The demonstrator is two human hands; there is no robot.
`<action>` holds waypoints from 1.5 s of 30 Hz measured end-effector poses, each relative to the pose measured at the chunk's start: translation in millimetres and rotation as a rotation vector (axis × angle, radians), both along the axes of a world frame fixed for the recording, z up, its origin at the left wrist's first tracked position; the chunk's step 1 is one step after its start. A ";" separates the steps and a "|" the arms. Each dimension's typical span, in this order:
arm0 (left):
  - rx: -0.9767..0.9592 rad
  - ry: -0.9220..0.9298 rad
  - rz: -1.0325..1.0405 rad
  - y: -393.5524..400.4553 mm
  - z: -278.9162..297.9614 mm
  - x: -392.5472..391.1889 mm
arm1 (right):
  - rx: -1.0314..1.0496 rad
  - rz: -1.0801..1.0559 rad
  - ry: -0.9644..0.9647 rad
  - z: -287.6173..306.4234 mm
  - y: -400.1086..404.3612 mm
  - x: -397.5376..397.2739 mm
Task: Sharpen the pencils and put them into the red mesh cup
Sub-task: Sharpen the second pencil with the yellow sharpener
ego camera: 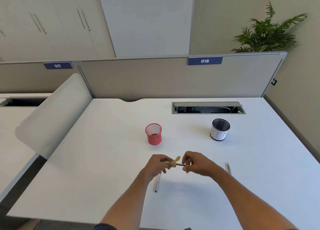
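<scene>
Held pencil (181, 164) runs 9-to-3 above desk (107, 160), tip end hidden in yellow sharpener (175, 161). Left hand (158, 165) pinches sharpener; right hand (197, 164) grips pencil's other end. Two more pencils lie on desk: one (157, 183) at 7, partly under left hand, one (229, 168) at 3. Red mesh cup (154, 134) at 11.

A red mesh cup (153, 134) and a dark mesh cup (220, 129) wrapped in white paper with black lettering stand on a white desk (107, 160). The sharpener (177, 160) is yellow; the held pencil (181, 164) looks dark, perhaps striped.
</scene>
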State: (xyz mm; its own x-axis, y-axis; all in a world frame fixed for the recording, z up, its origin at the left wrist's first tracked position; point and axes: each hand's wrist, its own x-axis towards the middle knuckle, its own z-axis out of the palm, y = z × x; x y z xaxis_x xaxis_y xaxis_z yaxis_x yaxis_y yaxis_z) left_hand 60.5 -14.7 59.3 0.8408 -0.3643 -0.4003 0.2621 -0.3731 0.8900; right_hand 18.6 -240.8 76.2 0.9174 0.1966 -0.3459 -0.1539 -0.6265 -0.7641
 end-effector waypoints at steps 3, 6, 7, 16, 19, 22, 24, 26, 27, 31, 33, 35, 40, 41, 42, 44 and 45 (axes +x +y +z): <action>-0.017 0.100 0.056 3.9 -0.2 1.2 | -0.221 0.032 -0.255 0.0 3.2 -3.1; -0.062 0.199 0.058 3.4 -1.6 -0.6 | -0.409 0.055 -0.734 -6.4 7.1 -7.3; -0.097 0.224 0.057 2.4 -1.6 -1.2 | -0.425 0.067 -0.861 -9.3 7.6 -7.3; -0.055 0.059 0.041 -1.9 -1.7 -0.1 | -0.420 -0.030 -0.314 -9.2 9.9 -2.8; -0.014 0.000 -0.016 -0.6 -5.0 -0.3 | -0.069 -0.072 0.040 -5.6 7.2 2.6; -0.026 -0.024 -0.036 1.3 -6.2 -1.8 | 0.002 -0.013 0.109 -4.7 4.2 2.3; 0.013 -0.023 -0.024 0.6 -4.7 -1.9 | -0.025 0.003 0.077 -3.6 3.8 0.8; 0.027 0.027 -0.008 0.3 -3.6 -2.2 | -0.053 0.038 0.030 -3.2 3.0 -0.9; 0.012 0.064 0.006 0.7 -3.3 -2.5 | -0.085 0.054 -0.011 -3.4 3.8 -2.3; -0.004 0.180 0.040 3.6 -1.8 -2.4 | -0.468 0.136 -0.584 -9.8 7.3 -9.1; -0.016 0.227 0.031 3.6 0.0 -2.6 | -0.510 0.136 -0.875 -16.7 6.6 -10.0; -0.055 0.249 0.031 3.1 2.4 -2.4 | -0.488 0.102 -1.001 -19.2 6.2 -8.5; -0.055 0.121 0.032 -1.4 2.6 0.3 | -0.493 0.029 -0.908 -20.0 4.3 -8.5; -0.044 0.097 0.033 -1.9 1.8 1.6 | -0.501 -0.004 -0.769 -18.1 5.6 -8.9; -0.026 0.074 0.033 -1.8 0.8 3.0 | -0.486 -0.034 -0.587 -15.4 7.4 -7.9; 0.018 0.032 0.008 -2.1 -1.6 4.6 | -0.308 -0.095 -0.192 -6.9 9.0 -2.2; 0.036 0.016 -0.020 -2.3 -3.5 4.6 | -0.165 -0.115 -0.017 -2.2 8.2 0.9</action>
